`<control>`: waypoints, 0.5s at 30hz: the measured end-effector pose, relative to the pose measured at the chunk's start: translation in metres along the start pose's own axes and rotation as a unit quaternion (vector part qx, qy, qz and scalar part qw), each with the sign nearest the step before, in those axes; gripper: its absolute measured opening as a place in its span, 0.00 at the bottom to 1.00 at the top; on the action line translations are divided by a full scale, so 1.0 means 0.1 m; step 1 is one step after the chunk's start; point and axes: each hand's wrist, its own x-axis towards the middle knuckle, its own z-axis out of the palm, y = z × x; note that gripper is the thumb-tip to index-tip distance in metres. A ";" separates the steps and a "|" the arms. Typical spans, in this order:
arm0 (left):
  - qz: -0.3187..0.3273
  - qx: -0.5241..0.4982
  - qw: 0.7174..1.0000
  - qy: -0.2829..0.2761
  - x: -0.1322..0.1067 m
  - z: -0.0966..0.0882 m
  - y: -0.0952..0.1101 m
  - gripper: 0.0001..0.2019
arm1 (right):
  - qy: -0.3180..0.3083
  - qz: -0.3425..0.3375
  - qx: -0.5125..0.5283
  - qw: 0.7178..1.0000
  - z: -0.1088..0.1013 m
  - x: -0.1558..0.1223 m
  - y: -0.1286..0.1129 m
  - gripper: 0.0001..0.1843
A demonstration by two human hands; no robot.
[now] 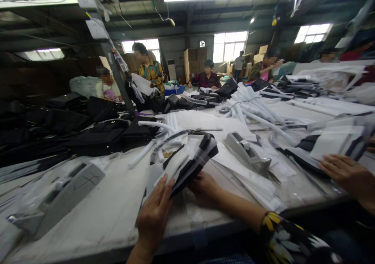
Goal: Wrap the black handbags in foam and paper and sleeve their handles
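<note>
A black bag (199,158) with white sheet and clear film over it is tilted up above the near edge of the table. My left hand (155,209) grips its near left side, fingers close together on the white covering and the thumb out of sight. At the lower right edge of the bag is my right hand (205,187), closed against it; its fingertips are partly hidden behind the bag. A dark curved handle (166,140) shows at the bag's far left. Just right of the bag stands a grey tape dispenser (246,152).
Another grey tape dispenser (58,201) stands at the left on the white tabletop (117,201). Black bags (93,139) are heaped at the far left, and white tubes (249,103) lie mid-table. At right, a co-worker's hand (348,174) rests on another wrapped bag (331,142). A post (117,76) rises at left.
</note>
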 end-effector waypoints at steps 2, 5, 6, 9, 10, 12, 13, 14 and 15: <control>0.017 -0.012 1.000 0.019 0.01 -0.01 0.07 0.30 | -0.014 -0.090 0.007 0.996 -0.12 -0.24 -0.15 0.12; 0.051 -0.043 0.997 0.025 0.02 -0.03 0.19 0.24 | -0.011 -0.199 0.034 0.979 -0.43 -0.44 -0.37 0.14; 0.062 -0.051 0.996 0.024 0.02 -0.03 0.24 0.23 | 0.000 -0.201 0.045 0.979 -0.53 -0.42 -0.42 0.14; 0.088 -0.065 0.994 0.031 0.00 -0.02 0.37 0.20 | 0.053 -0.094 0.062 0.992 -0.75 -0.15 -0.38 0.09; 0.094 -0.067 0.993 0.036 -0.01 -0.01 0.40 0.20 | 0.049 -0.021 0.051 0.997 -0.77 0.00 -0.30 0.09; 0.102 -0.069 0.992 0.036 -0.03 -0.01 0.47 0.19 | -0.012 0.139 0.004 0.990 -0.72 0.33 -0.05 0.11; 0.101 -0.069 0.992 0.038 -0.04 -0.02 0.49 0.19 | -0.076 0.214 -0.027 0.973 -0.66 0.49 0.10 0.12; 0.098 -0.068 0.992 0.041 -0.05 -0.02 0.51 0.20 | -0.115 0.249 -0.043 0.961 -0.58 0.65 0.24 0.12; 0.095 -0.066 0.992 0.043 -0.06 -0.03 0.52 0.20 | -0.144 0.272 -0.054 0.950 -0.48 0.79 0.38 0.13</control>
